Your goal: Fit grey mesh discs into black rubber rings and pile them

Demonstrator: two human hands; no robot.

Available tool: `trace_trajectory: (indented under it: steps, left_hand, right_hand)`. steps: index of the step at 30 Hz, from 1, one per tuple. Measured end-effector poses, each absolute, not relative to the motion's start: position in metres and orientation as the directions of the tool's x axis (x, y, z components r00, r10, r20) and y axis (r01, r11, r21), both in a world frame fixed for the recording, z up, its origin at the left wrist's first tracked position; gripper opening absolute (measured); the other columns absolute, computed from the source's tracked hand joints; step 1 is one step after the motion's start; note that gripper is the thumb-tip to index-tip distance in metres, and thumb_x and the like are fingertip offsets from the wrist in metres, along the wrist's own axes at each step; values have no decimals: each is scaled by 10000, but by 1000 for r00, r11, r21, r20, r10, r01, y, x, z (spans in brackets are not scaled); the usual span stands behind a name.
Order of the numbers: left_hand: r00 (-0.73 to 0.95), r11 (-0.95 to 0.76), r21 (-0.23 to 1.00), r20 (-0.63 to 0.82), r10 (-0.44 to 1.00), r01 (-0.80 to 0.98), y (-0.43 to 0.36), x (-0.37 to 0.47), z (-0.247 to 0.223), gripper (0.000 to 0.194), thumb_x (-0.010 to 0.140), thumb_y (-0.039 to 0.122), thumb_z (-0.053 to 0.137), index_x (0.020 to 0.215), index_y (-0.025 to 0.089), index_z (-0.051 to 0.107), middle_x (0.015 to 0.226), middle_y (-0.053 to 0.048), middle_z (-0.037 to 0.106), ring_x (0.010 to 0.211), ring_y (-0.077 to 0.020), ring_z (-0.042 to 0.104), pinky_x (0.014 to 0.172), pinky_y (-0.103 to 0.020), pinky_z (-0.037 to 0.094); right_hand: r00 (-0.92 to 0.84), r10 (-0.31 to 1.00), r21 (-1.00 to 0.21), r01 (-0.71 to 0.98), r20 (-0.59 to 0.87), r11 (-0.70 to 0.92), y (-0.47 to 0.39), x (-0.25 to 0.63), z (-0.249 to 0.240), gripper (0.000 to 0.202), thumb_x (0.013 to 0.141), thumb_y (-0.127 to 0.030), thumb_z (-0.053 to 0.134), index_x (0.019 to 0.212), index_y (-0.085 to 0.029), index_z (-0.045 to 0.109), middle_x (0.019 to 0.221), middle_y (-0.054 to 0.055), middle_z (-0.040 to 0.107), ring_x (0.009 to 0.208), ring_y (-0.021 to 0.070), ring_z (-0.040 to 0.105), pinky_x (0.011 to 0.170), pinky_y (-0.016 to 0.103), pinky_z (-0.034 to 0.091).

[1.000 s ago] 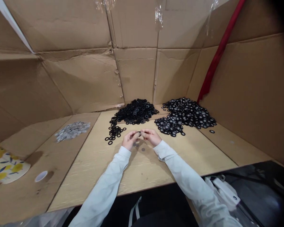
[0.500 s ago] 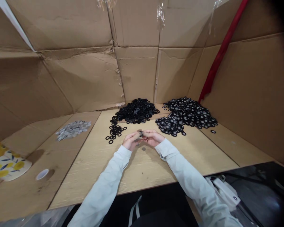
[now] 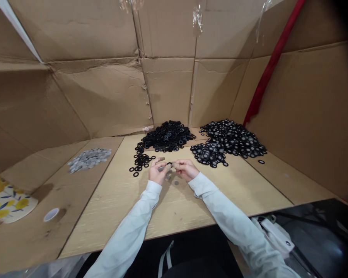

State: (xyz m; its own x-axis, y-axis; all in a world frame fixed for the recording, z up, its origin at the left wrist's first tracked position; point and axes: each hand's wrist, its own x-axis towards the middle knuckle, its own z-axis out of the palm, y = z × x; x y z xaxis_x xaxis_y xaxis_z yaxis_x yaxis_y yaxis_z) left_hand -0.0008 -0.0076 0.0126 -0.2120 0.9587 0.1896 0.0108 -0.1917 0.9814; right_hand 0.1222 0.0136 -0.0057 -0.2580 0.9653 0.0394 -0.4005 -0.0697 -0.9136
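My left hand (image 3: pixel 156 173) and my right hand (image 3: pixel 186 170) meet above the middle of the board. A small black ring (image 3: pixel 169 163) is pinched between their fingertips, mostly covered by them. Tan covers sit on some fingertips, and one left finger is lifted away from the ring. Whether a disc sits inside the ring I cannot tell. Just below my hands, a small grey disc (image 3: pixel 176 183) lies on the wooden board (image 3: pixel 191 212). Loose black rings (image 3: pixel 140 160) are scattered beyond my left hand.
Behind my hands rises a heap of black rings (image 3: pixel 169 135). To the right lie piles of black rings with pale centres (image 3: pixel 232 137). Grey discs (image 3: pixel 89 159) form a pile at left, near a white roll (image 3: pixel 51 214) and a flower-patterned container (image 3: pixel 10 200). Cardboard walls (image 3: pixel 168 88) surround the table.
My hands have drawn slightly apart, the left shifting a little left. One left finger has lifted, and the black ring shows between the fingertips.
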Motion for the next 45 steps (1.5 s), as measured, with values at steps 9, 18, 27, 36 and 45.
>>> trace_trajectory:
  steps: [9, 18, 27, 36, 45]
  left_hand:
    - [-118, -262, 965, 260, 958, -8, -6, -4, 6, 85, 482, 182, 667, 543, 141, 623, 1029, -103, 515, 1053, -245, 416, 856, -298, 349]
    - [101, 131, 900, -98, 990, -416, 5, -3, -3, 212, 466, 189, 677, 658, 112, 628, 822, -85, 622, 757, -178, 580, 761, -314, 425]
    - [184, 298, 854, -240, 953, -427, 3, -8, -1, 117, 580, 170, 630, 689, 130, 615, 691, -69, 639, 674, -141, 594, 762, -284, 444]
    - [100, 243, 896, -221, 970, -372, 5, -4, -6, 146, 547, 211, 665, 631, 110, 601, 588, -71, 621, 556, -146, 585, 639, -292, 472]
    - [94, 267, 852, -252, 963, -451, 7, -3, -14, 166, 513, 215, 688, 610, 128, 585, 545, -40, 599, 546, -123, 576, 647, -270, 477]
  right_hand:
    - [-171, 977, -964, -252, 125, 79, 17, 120, -8, 183, 473, -290, 652, 534, -130, 588, 454, -47, 479, 428, 40, 312, 438, 207, 195]
    - [-45, 968, -963, -117, 248, 241, 21, 120, -6, 132, 546, -271, 605, 582, -144, 594, 554, -18, 526, 508, 76, 414, 513, 224, 311]
    - [-109, 772, -687, 391, 626, 613, 5, 118, -1, 174, 692, -125, 430, 767, -172, 580, 766, 35, 509, 723, 131, 465, 663, 258, 390]
    - [-189, 809, -690, 438, 556, 576, 12, 120, -6, 224, 685, -130, 446, 864, -176, 573, 810, 37, 546, 645, 115, 476, 629, 263, 408]
    - [-206, 741, -504, 615, 640, 606, 9, 115, -14, 212, 688, -131, 454, 854, -178, 576, 857, 68, 505, 853, 173, 455, 772, 317, 380]
